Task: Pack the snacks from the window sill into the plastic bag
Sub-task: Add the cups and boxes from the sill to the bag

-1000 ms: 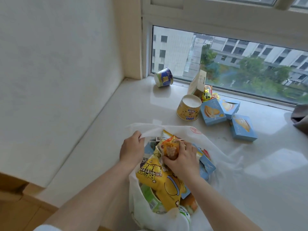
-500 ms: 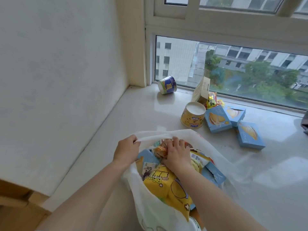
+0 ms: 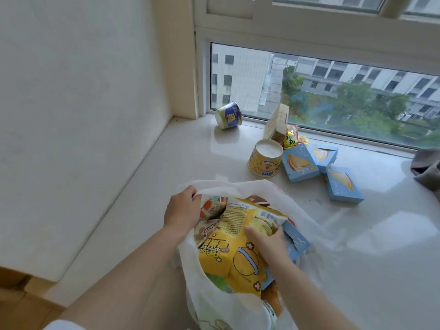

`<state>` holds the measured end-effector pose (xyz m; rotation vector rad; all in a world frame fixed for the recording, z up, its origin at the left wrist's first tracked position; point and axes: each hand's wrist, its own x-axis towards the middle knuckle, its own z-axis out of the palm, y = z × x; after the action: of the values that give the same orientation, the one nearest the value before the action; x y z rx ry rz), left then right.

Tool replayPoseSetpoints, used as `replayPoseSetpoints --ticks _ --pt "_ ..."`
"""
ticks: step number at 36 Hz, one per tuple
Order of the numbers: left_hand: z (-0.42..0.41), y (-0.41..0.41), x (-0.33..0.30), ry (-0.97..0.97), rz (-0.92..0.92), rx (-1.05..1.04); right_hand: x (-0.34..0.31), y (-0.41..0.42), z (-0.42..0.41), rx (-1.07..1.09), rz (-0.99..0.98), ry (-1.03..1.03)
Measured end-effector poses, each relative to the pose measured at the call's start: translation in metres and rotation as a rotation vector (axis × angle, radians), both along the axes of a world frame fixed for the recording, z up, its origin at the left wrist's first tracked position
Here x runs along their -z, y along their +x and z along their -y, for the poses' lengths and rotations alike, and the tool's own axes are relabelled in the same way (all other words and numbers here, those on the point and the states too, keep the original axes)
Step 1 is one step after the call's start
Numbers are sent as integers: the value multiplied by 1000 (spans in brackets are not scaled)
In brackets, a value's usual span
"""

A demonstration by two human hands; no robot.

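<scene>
Your window sill (image 3: 166, 177) runs wide and pale from the near left to the glass at the far side, and most of the job sits on it. The white plastic bag (image 3: 214, 306) lies open at the near edge, its mouth facing away from you, already stuffed with packets and boxes. Biggest among them is the yellow popcorn bag (image 3: 235, 253), lying across the top of the load.

Your left hand (image 3: 183, 210) pinches the bag's far-left rim, fingers curled over the edge to hold the mouth up. Your right hand (image 3: 266, 241) is down inside the mouth, fingers curled against the right edge of the popcorn bag; whether they actually grip it or just press it down, you cannot tell from here.

So you look to be settling the contents to make room, not fetching.

Still unpacked, well beyond the bag to the far right: three blue boxes (image 3: 300, 164) clustered together, a yellow cup (image 3: 264, 160) just left of them, a cream carton (image 3: 277, 125) leaning behind it with small yellow packets (image 3: 291, 139) tucked beside it, and a blue tub (image 3: 229, 115) tipped on its side near the window corner.

Next, free your right hand and reach forward for the nearest piece, likely the yellow cup or a blue box, while your left hand keeps the mouth open.
</scene>
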<state>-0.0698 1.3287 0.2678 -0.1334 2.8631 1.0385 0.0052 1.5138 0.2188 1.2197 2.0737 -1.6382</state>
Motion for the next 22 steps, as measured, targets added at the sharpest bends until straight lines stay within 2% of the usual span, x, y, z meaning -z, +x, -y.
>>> replayPoseSetpoints --ticks 4,9,13,16,19,22 --pt "-4 2 0 44 -5 -10 8 -5 12 -131 9 24" --pt "4 -1 -2 64 -31 -40 -18 -29 -10 -417 28 64" --pt "12 -6 -5 55 -21 -44 -51 -50 -27 -778 98 400" --pt "8 -6 -6 48 -18 -25 -64 -57 -8 -1110 92 601" --pt "-2 -4 -6 54 -28 1 -50 -56 36 -1294 -36 757" --pt "-9 -1 -3 37 -38 30 -33 -52 71 -1407 -264 916"
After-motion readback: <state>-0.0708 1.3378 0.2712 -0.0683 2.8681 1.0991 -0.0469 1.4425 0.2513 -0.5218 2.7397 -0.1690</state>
